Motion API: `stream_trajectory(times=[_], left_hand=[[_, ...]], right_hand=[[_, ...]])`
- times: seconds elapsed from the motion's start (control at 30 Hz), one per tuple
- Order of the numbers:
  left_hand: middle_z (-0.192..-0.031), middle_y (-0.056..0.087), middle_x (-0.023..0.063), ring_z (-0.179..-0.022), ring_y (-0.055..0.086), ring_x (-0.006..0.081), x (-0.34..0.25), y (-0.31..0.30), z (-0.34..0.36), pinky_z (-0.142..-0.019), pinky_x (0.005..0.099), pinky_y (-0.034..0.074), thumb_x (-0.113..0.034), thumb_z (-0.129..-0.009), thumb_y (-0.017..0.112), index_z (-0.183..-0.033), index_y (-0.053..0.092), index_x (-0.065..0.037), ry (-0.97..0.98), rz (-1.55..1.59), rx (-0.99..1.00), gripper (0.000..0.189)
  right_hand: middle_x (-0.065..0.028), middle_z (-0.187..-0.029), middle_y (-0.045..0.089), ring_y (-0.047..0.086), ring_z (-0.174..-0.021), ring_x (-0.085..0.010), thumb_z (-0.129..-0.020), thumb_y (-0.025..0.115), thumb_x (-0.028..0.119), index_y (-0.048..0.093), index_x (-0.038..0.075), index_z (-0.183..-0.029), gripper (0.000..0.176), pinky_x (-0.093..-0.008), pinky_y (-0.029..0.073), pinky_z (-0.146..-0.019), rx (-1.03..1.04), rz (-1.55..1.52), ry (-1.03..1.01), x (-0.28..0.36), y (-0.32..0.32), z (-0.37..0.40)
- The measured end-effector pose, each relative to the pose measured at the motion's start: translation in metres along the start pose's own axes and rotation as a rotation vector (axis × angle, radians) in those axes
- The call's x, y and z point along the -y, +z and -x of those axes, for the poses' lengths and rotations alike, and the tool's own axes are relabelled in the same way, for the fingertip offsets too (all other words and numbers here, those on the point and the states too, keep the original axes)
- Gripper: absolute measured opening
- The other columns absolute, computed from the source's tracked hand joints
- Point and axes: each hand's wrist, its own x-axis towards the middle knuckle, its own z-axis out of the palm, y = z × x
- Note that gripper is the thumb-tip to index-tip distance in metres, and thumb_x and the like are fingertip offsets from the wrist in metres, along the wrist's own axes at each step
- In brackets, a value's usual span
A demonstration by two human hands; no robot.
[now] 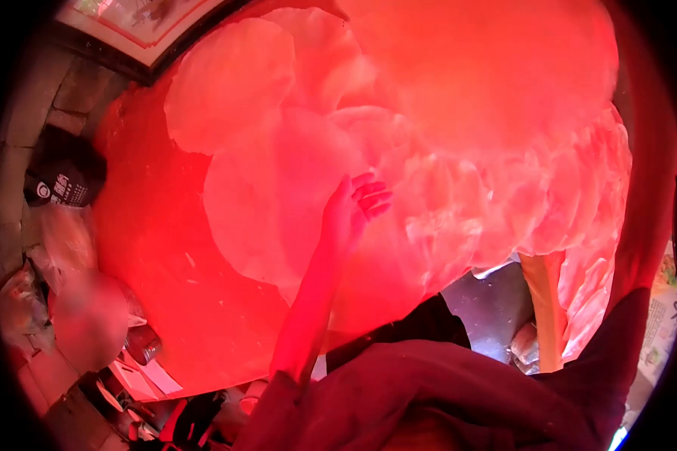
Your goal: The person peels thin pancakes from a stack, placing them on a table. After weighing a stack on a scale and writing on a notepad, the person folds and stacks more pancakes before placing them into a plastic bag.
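My left hand (357,203) is over the middle of the table, above thin, pale, rounded sheets (248,195) that overlap one another. Its fingers are loosely curled with gaps between them, and nothing shows in them. Just right of it, the sheet material is gathered in wrinkled folds (496,195) that hang over the table's front edge. A large smooth part of a sheet (489,68) fills the upper right. My right arm (647,165) reaches up along the right edge of the view; its hand is out of sight. Strong red light hides what the sheets are made of.
The red-lit tabletop (158,248) shows bare on the left. Beyond its left side lie a black bag (66,169) and plastic bags (68,233). A framed panel (143,37) is at the upper left. A table leg (543,308) stands below the folds.
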Motion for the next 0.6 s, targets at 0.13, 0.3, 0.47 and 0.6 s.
stream_trajectory(times=[0.13, 0.3, 0.47, 0.6], left_hand=[[-0.096, 0.062, 0.0167, -0.084, 0.061, 0.0340, 0.011, 0.002, 0.000, -0.072, 0.0405, 0.050, -0.013, -0.089, 0.059, -0.117, 0.055, -0.009, 0.099, 0.194, -0.041, 0.029], [-0.097, 0.061, 0.0167, -0.086, 0.061, 0.0336, 0.007, -0.001, 0.010, -0.073, 0.0402, 0.050, -0.013, -0.089, 0.059, -0.118, 0.055, -0.008, 0.183, 0.204, -0.112, 0.030], [-0.099, 0.061, 0.0168, -0.087, 0.061, 0.0331, 0.011, 0.009, 0.010, -0.074, 0.0399, 0.050, -0.013, -0.089, 0.059, -0.119, 0.054, -0.007, 0.138, 0.160, -0.085, 0.030], [-0.100, 0.061, 0.0168, -0.088, 0.060, 0.0327, 0.009, 0.014, 0.003, -0.075, 0.0397, 0.050, -0.012, -0.089, 0.059, -0.119, 0.054, -0.007, 0.107, 0.136, -0.045, 0.031]], right_hand=[[-0.0001, -0.080, 0.063, 0.058, -0.068, -0.0087, -0.083, 0.072, 0.020, 0.063, 0.005, -0.106, 0.030, -0.0228, 0.047, -0.061, -0.111, -0.077, -0.005, 0.012, 0.009, 0.028], [0.0002, -0.082, 0.064, 0.059, -0.070, -0.0083, -0.083, 0.072, 0.020, 0.063, 0.005, -0.110, 0.032, -0.0229, 0.048, -0.062, -0.126, -0.615, 0.027, 0.090, 0.124, 0.067], [-0.0051, -0.095, 0.066, 0.060, -0.080, -0.0126, -0.077, 0.078, 0.018, 0.064, 0.006, -0.109, 0.036, -0.0281, 0.052, -0.066, 0.021, -0.813, 0.023, 0.223, 0.183, 0.105], [-0.0074, -0.091, 0.067, 0.063, -0.078, -0.0145, -0.078, 0.075, 0.017, 0.066, 0.004, -0.102, 0.029, -0.0290, 0.052, -0.066, -0.058, -0.837, -0.013, 0.234, 0.192, 0.104]])
